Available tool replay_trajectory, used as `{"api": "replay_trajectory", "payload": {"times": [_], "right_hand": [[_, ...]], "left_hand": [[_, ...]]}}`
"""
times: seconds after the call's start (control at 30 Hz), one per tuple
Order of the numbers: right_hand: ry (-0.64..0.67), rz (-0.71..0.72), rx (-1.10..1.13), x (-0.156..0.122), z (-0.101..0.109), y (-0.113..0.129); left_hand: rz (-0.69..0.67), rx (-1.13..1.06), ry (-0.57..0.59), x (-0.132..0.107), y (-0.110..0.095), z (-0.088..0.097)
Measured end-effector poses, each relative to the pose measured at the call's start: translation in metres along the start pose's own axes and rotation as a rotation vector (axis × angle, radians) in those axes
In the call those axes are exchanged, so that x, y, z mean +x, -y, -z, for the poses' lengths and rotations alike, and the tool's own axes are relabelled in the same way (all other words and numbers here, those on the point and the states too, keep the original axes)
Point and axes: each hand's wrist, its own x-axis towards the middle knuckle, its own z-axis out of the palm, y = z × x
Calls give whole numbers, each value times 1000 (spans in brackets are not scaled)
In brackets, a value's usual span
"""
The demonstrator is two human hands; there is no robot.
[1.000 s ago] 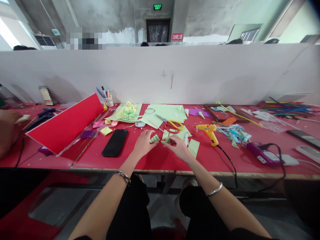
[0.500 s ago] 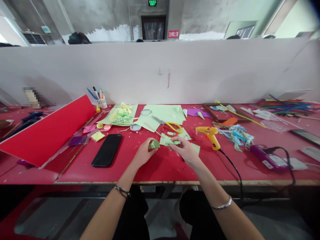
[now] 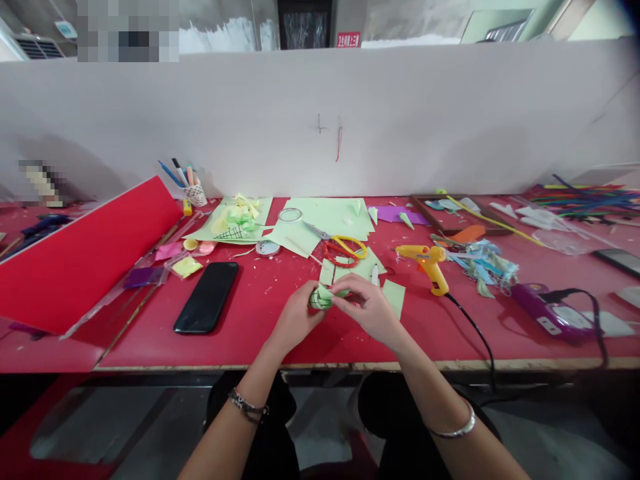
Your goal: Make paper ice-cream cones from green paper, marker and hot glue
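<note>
1. my left hand (image 3: 295, 319) and my right hand (image 3: 367, 307) meet at the middle of the table, fingertips almost touching.
2. both hands are closed in a pinch on the green paper cone (image 3: 319, 298): left fingers hold its left end, right fingers grip the crumpled green paper on its right side.
3. the cone sits between my two hands, just above the red table top, nearer the near table edge (image 3: 320, 365) than the far wall.
4. the strip of table between my wrists and that near edge is bare red.
5. just right of my right hand lies a green paper scrap (image 3: 395, 295).
6. further right is the yellow glue gun (image 3: 429, 261), its black cord running off over the near edge.
7. left of my left hand there is bare table, then the black phone (image 3: 207, 296), well apart from my fingers.
8. just beyond my hands lie the scissors (image 3: 343, 248) and green paper sheets (image 3: 330, 220).
9. the red board (image 3: 75, 263) leans at far left.
10. the white partition (image 3: 320, 127) closes the far side.
</note>
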Motion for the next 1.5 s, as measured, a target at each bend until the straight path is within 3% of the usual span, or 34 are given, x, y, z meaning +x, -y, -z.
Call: {"api": "replay_trajectory", "payload": {"times": [0.37, 0.9, 1.07, 1.3, 1.5], "right_hand": [[54, 62, -186, -6, 2, 15], [202, -30, -438, -4, 3, 36], [262, -57, -656, -4, 1, 46], [292, -80, -775, -2, 1, 59], [195, -77, -788, -3, -5, 57]], "left_hand": [[20, -41, -6, -4, -2, -4], [-17, 59, -24, -10, 0, -7], [-56, 99, -4, -11, 2, -10], [-130, 257, -223, -15, 4, -18], [-160, 275, -230, -14, -4, -20]]}}
